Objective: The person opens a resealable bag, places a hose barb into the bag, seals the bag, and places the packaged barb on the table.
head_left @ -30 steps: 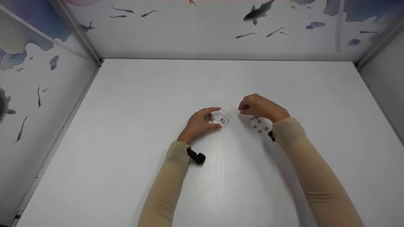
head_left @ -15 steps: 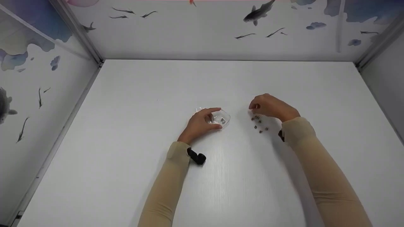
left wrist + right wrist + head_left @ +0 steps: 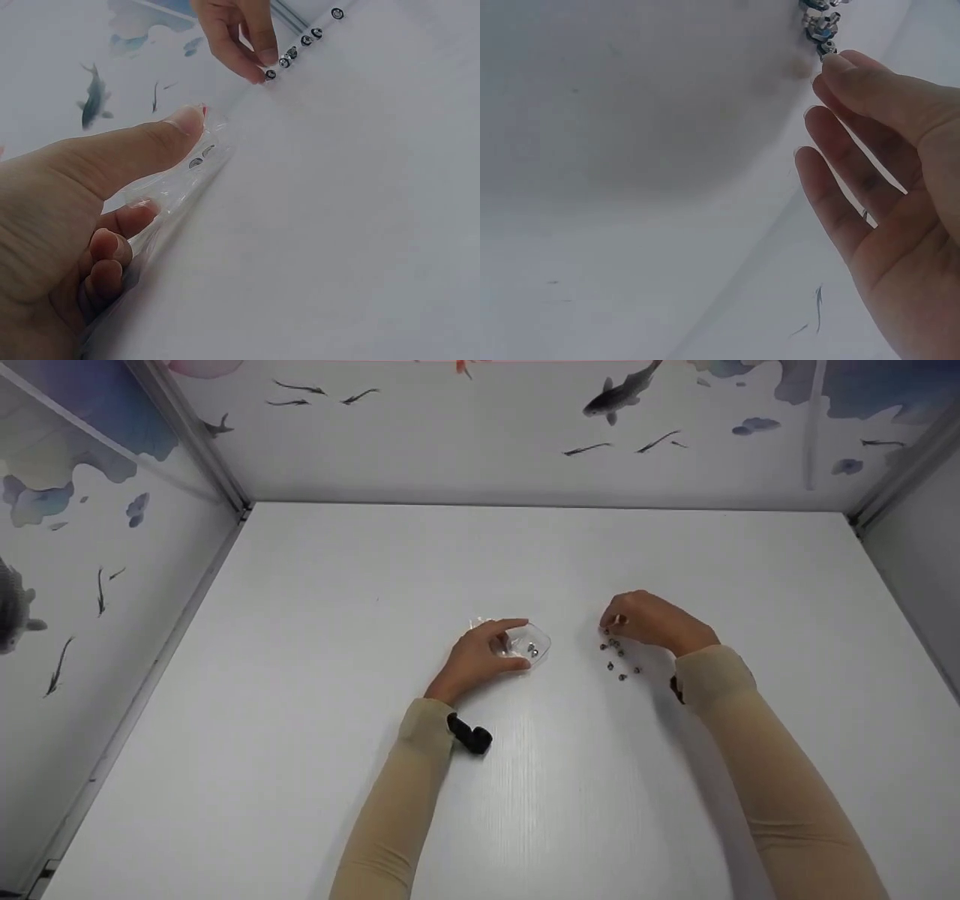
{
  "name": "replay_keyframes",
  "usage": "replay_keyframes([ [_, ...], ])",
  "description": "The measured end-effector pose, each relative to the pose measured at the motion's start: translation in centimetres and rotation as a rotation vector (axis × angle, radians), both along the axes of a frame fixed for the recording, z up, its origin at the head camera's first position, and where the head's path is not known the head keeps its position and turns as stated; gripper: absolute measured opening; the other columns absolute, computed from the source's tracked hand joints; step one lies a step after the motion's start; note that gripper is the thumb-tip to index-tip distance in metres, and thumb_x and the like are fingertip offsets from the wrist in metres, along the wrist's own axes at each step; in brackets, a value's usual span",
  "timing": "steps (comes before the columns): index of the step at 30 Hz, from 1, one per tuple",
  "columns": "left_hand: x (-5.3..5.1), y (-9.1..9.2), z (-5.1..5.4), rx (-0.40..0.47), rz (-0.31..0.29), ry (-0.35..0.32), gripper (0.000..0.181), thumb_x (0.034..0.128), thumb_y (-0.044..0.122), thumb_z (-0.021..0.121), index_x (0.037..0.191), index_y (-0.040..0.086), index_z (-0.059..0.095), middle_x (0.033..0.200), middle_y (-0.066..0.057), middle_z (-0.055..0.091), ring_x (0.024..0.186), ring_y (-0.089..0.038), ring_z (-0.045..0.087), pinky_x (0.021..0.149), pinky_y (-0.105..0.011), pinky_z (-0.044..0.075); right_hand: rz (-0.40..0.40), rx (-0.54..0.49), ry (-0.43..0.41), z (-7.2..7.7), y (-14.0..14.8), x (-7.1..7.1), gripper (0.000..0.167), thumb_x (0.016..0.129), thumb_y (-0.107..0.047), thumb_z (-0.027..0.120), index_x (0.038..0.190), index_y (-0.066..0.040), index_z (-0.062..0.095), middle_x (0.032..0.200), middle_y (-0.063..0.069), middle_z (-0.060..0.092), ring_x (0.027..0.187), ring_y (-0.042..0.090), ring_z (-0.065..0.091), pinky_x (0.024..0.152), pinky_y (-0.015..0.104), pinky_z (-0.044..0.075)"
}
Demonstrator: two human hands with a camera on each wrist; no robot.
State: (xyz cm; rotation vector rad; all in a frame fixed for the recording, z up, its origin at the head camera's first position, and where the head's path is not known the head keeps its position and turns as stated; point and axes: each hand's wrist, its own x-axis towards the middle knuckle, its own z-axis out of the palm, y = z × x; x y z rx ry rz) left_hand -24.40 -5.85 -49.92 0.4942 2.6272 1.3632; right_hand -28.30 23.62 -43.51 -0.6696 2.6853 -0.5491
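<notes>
My left hand (image 3: 474,656) grips a clear plastic bag (image 3: 541,643), thumb and fingers spread at its mouth. A few small shiny metal pieces (image 3: 533,649) lie inside; two show through the crinkled plastic (image 3: 176,184) in the left wrist view. To the right, my right hand (image 3: 658,622) reaches down with thumb and index finger around a small metal piece (image 3: 271,74) at the table. The right wrist view shows those two tips nearly together at the piece (image 3: 826,49), the other fingers loosely extended. Several similar metal pieces (image 3: 610,666) lie beside and below this hand; their exact kind is too small to tell.
A white table (image 3: 300,697) spreads around both hands. Behind it stands a white panel (image 3: 450,450) with painted fish, and another panel (image 3: 45,585) rises at the left. A black wrist camera (image 3: 474,736) juts from the left sleeve.
My right hand has moved right, away from the bag, and then down onto the metal pieces, its fingertips now at one of them. The left hand keeps its hold on the bag.
</notes>
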Motion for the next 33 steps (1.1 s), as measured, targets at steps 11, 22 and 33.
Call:
replay_keyframes([
  [11, -0.09, 0.04, 0.17, -0.003, -0.015, 0.017, 0.065, 0.0751, 0.034, 0.082, 0.134, 0.031, 0.056, 0.099, 0.001, 0.061, 0.090, -0.014, 0.053, 0.085, -0.033, 0.044, 0.027, -0.004, 0.033, -0.11, 0.24, 0.05, 0.018, 0.085, 0.002, 0.068, 0.100, -0.005, 0.075, 0.104, 0.010, 0.069, 0.098, 0.025, 0.062, 0.087, 0.041, 0.050],
  [22, -0.16, 0.14, 0.07, -0.016, -0.013, 0.019, 0.065, 0.0752, 0.035, 0.082, 0.135, 0.032, 0.056, 0.099, 0.001, 0.061, 0.091, -0.013, 0.053, 0.088, -0.034, 0.043, 0.008, 0.008, 0.047, -0.56, 0.24, 0.17, 0.014, 0.089, -0.003, 0.066, 0.099, -0.007, 0.074, 0.103, 0.008, 0.067, 0.098, 0.023, 0.063, 0.087, 0.040, 0.051],
  [33, -0.22, -0.08, -0.29, 0.003, -0.022, 0.026, 0.067, 0.0736, 0.037, 0.083, 0.135, 0.031, 0.056, 0.099, 0.001, 0.061, 0.089, -0.013, 0.052, 0.085, -0.031, 0.042, -0.007, 0.038, -0.011, -0.31, 0.02, 0.21, 0.014, 0.092, -0.006, 0.063, 0.102, -0.006, 0.073, 0.103, 0.010, 0.065, 0.095, 0.023, 0.060, 0.087, 0.041, 0.050],
])
